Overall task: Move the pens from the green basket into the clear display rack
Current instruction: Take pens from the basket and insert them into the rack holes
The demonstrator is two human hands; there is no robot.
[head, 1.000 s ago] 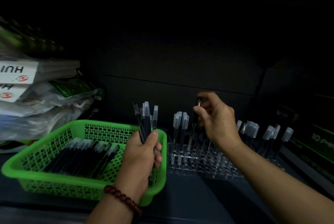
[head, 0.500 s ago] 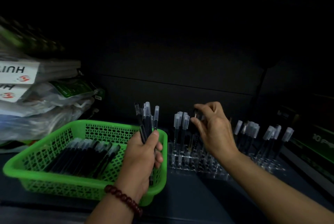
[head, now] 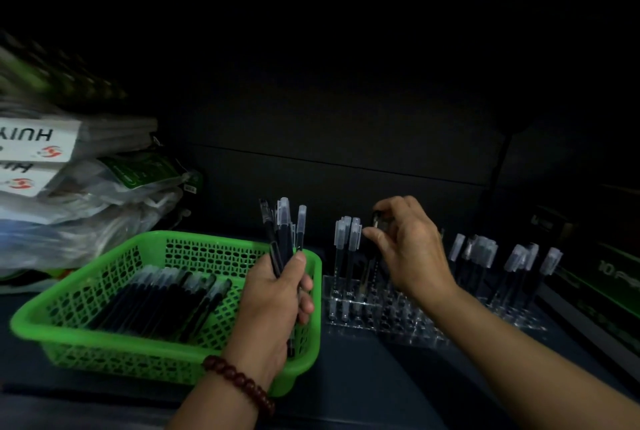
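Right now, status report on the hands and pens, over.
Left hand grips pen bundle above basket. Right hand pinches one pen at rack. No obstruction seen.

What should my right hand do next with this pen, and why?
Probably ease the pen down until it seats, then release: the right hand pinches its top, with its tip at the clear rack beside the standing pens.

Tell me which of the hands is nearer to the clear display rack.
Right. The right hand is over the left part of the clear display rack, pinching an upright pen; the left hand is beside it over the green basket, gripping a pen bundle.
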